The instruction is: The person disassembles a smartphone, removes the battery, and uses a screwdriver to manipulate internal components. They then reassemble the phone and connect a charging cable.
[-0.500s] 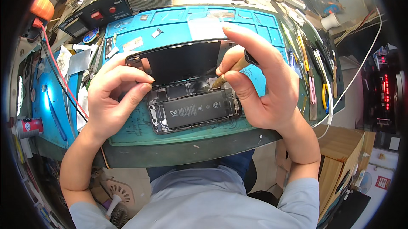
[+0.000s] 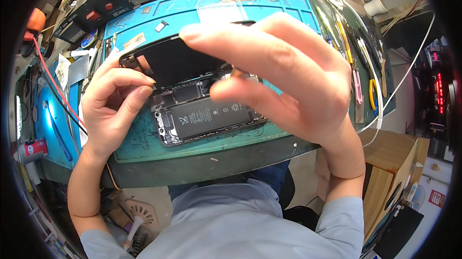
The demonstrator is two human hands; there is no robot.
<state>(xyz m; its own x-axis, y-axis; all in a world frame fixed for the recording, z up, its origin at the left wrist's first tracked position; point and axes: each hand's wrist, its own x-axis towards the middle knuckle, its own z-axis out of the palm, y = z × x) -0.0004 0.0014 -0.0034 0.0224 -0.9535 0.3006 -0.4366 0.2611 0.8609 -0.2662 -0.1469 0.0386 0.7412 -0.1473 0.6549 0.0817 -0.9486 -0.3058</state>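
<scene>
Teal-green mat [image 2: 139, 146] under our work, and on it we've got one opened phone body [image 2: 164, 123], between our two hands and a bit closer to the left one. One black battery [image 2: 202, 117] sits in it, and one black screen panel [image 2: 178, 64] stands tilted up along its far edge. Our left hand [image 2: 108, 102] is clamped on the panel's left end, thumb and index tips nearly meeting at the lower corner. Our right hand [image 2: 303, 76] has thumb and index apart with one brownish tip [image 2: 236, 72] between; most of it's hidden, so we can't tell if we're gripping it. That hand also blocks our view of the phone's right end.

Past the right fingertips: one clear plastic piece [image 2: 216, 13] on a blue tray mat [image 2: 185, 18]. Right of that hand: one pink tool [image 2: 357, 86], one yellow-handled pliers [image 2: 371, 90]. Beyond the left hand, one black box [image 2: 98, 9] with two red switches; well left, one red can [image 2: 34, 148].

Writing-wise: pale fine print and icons on the battery, white lettering on the box.
</scene>
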